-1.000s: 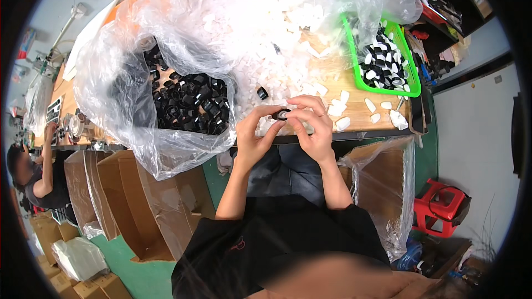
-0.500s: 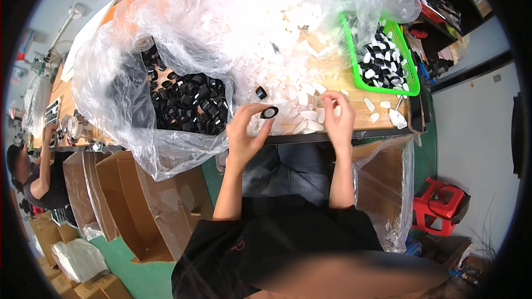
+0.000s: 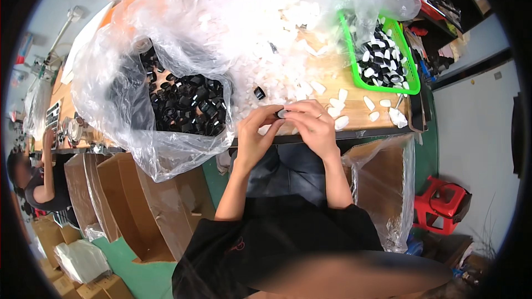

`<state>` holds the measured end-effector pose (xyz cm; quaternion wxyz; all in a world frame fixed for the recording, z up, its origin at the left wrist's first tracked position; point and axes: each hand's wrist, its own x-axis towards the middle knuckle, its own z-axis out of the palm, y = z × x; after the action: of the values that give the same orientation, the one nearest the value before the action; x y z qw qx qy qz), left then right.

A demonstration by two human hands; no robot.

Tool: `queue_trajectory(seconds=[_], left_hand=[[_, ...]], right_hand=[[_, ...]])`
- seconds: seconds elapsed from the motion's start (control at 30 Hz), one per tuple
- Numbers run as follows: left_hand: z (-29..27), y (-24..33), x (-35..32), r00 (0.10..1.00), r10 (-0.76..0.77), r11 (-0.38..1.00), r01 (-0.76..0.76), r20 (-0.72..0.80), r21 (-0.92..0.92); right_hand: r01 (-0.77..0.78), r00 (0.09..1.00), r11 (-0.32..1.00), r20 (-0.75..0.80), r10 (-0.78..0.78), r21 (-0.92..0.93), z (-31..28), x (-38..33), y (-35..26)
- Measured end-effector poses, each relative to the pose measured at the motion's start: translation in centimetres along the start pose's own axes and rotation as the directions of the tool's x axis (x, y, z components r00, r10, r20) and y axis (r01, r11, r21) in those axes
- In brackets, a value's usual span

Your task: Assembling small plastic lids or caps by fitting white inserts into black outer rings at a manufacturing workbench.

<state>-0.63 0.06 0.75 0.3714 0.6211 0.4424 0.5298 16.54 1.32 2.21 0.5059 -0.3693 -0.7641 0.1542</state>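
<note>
- A small black part [image 3: 278, 115] with a pale insert [image 3: 282, 113] sits between the person's two hands, just above the near edge of the desk [image 3: 356, 113].
- The left hand [image 3: 255, 134] has its grip closed on the black part, thumb and forefinger pinching it from the left.
- The right hand [image 3: 316, 129] has its fingertips on the pale insert from the right; the fingers partly hide the piece, so how far the insert is seated cannot be told.
- A single black ring [image 3: 259, 93] lies on the desk just beyond the hands.
- Loose white pieces [image 3: 342, 122] lie right of the right hand, and a broad white heap [image 3: 266, 72] spreads behind, partly washed out by glare.
- Left of the hands, a clear plastic bag [image 3: 145, 143] gapes around many black rings [image 3: 188, 102].
- At the far right of the desk, a green basket [image 3: 382, 89] holds black-and-white pieces [image 3: 383, 58].
- Below the desk stand cardboard boxes [image 3: 124, 199]; a red stool [image 3: 439, 205] is farther right.
- Another person [image 3: 45, 191] works at the far left.
</note>
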Motion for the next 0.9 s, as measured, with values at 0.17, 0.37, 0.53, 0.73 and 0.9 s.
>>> queue_trajectory(seconds=[0.17,0.37,0.53,0.73,0.9], left_hand=[[0.1,0.5,0.0,0.998,-0.063,0.974,0.067,0.023,-0.216],[0.3,0.9,-0.6,0.995,0.073,0.995,-0.076,-0.065,-0.058],[0.8,2.2,-0.5,0.945,0.303,0.944,-0.28,-0.122,0.177],[1.0,2.2,-0.7,0.947,0.28,0.954,-0.255,-0.157,0.16],[-1.4,0.8,1.8,0.985,0.169,0.949,-0.154,-0.029,0.276]], right_hand=[[0.156,0.987,0.969,0.073,-0.145,-0.192,-0.4,0.0,-0.7],[-0.401,0.916,0.876,0.147,0.374,0.267,0.3,-0.3,-1.4],[-0.478,0.857,0.581,0.203,0.474,0.659,1.3,-1.5,-1.1],[-0.463,0.841,0.522,0.169,0.514,0.716,2.3,-1.8,-1.3],[-0.45,0.873,0.854,-0.076,0.483,0.26,0.4,-2.0,0.6]])
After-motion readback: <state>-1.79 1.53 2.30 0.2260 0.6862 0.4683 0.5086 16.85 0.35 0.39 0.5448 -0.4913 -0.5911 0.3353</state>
